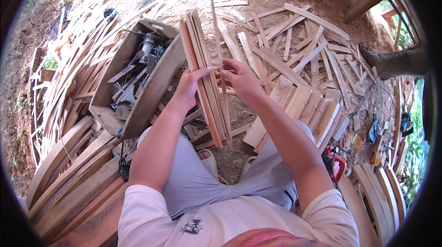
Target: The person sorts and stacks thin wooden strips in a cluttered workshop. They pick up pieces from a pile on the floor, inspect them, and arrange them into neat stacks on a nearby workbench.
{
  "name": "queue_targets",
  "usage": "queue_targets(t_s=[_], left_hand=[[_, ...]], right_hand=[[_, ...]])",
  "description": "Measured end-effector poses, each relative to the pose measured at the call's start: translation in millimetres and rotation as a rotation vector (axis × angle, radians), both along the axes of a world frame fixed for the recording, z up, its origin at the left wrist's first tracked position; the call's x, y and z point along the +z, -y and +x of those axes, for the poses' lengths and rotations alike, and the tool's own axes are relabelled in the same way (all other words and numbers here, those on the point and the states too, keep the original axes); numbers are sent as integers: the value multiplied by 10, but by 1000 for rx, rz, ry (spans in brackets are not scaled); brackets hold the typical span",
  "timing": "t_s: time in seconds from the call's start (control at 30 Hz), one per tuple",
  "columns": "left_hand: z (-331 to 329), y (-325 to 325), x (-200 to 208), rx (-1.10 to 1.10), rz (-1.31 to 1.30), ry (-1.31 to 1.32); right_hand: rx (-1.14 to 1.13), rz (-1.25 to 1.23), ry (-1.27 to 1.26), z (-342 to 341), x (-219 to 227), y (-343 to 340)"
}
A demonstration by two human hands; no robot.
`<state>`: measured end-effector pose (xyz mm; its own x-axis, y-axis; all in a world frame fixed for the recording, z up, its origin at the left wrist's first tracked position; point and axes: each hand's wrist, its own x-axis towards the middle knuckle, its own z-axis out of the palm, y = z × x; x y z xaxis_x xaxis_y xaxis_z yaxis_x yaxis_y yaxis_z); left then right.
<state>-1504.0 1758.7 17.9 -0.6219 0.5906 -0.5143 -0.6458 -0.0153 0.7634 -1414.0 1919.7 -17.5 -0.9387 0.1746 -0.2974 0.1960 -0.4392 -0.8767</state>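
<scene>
My left hand (pixel 188 87) is closed round a bundle of long wooden slats (pixel 199 53), held on end above my knees with its thumb across the front. One slat on the bundle's left side is redder than the others. Just right of the bundle, my right hand (pixel 242 82) pinches a single thin wooden strip (pixel 218 40) between thumb and fingers. The strip stands nearly parallel to the bundle, and its top reaches higher. Whether its lower end touches the bundle I cannot tell.
Left of my hands stands a wooden toolbox (pixel 156 83) with metal tools inside. Stacked short boards (pixel 301 104) lie by my right knee, near a red power tool (pixel 339 166). Loose offcuts (pixel 317 46) cover the ground ahead. Another person's leg (pixel 398 63) shows at far right.
</scene>
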Motion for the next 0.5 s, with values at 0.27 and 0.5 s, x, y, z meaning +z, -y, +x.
queue_targets(t_s=[0.27, 0.5], left_hand=[[66, -112, -277, -37, -106, -22], [33, -89, -417, -56, -202, -127]], right_hand=[[-100, 489, 28, 79, -334, 224], [51, 751, 172, 36, -315, 320]])
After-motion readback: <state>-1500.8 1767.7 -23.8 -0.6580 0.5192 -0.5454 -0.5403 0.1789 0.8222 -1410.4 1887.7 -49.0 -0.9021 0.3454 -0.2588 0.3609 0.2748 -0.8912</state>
